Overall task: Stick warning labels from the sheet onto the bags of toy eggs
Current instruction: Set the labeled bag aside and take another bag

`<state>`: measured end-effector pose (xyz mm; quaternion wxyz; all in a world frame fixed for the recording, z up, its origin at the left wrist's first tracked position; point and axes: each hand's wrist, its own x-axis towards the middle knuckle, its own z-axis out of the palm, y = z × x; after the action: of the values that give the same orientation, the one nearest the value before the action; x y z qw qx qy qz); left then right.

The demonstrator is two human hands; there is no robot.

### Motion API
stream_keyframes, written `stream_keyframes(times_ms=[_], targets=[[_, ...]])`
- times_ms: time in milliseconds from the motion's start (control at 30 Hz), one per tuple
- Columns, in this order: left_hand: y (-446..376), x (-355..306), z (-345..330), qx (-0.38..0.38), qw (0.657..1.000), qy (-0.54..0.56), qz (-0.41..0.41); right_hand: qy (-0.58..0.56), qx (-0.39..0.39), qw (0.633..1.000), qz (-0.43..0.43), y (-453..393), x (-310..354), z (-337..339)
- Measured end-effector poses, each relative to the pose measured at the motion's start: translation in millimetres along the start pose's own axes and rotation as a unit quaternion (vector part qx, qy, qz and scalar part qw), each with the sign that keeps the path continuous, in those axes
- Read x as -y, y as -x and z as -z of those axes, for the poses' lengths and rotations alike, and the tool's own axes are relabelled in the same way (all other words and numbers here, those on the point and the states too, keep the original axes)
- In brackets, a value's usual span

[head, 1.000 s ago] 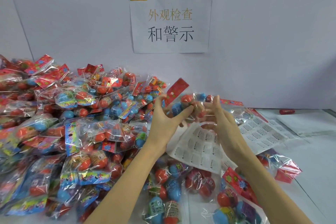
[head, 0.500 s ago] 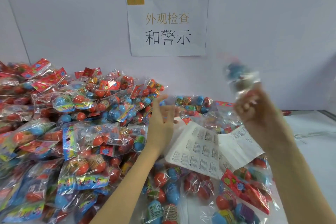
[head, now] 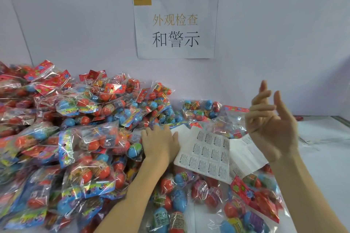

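The bag held between both hands a second ago is gone from the right hand point(head: 272, 126), now raised with fingers spread wide and empty. The left hand point(head: 161, 143) is laid flat, fingers relaxed, beside the label sheet point(head: 206, 155) at the heap of bags point(head: 79, 138); another bag is probably sought.

Even bright light; cellophane glare; wide-angle edge bending

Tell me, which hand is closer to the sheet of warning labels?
Left. The left hand rests palm down at the label sheet's left edge, seemingly touching it. The right hand is raised, open and empty, above the sheet's right end.
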<state>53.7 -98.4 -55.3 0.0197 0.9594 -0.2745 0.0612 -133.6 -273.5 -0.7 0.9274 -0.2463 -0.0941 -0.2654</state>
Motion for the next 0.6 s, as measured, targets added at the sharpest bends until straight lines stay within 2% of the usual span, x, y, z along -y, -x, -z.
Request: stream_keyframes(times_ms=[67,133,233,300,433,600], targets=[[1,0,2,-0.056,0.998,0.016,-0.004,-0.044,0.009,0.999,-0.032,-2,-8,2],[2,-1,4,-0.138,0.988,0.07,-0.019,0.01,-0.019,0.999,-0.043,-6,-14,3],[5,-6,9,-0.278,0.94,0.183,-0.081,0.079,-0.015,0.993,-0.086,-9,-26,7],[8,-10,11,-0.337,0.901,0.239,-0.128,0.136,0.005,0.983,-0.126,-10,-34,8],[10,-9,19,-0.371,0.823,0.376,-0.209,0.274,0.033,0.943,-0.185,-11,-45,12],[6,-2,29,-0.382,0.751,0.515,-0.155,0.458,0.005,0.875,-0.159,-11,-55,16]])
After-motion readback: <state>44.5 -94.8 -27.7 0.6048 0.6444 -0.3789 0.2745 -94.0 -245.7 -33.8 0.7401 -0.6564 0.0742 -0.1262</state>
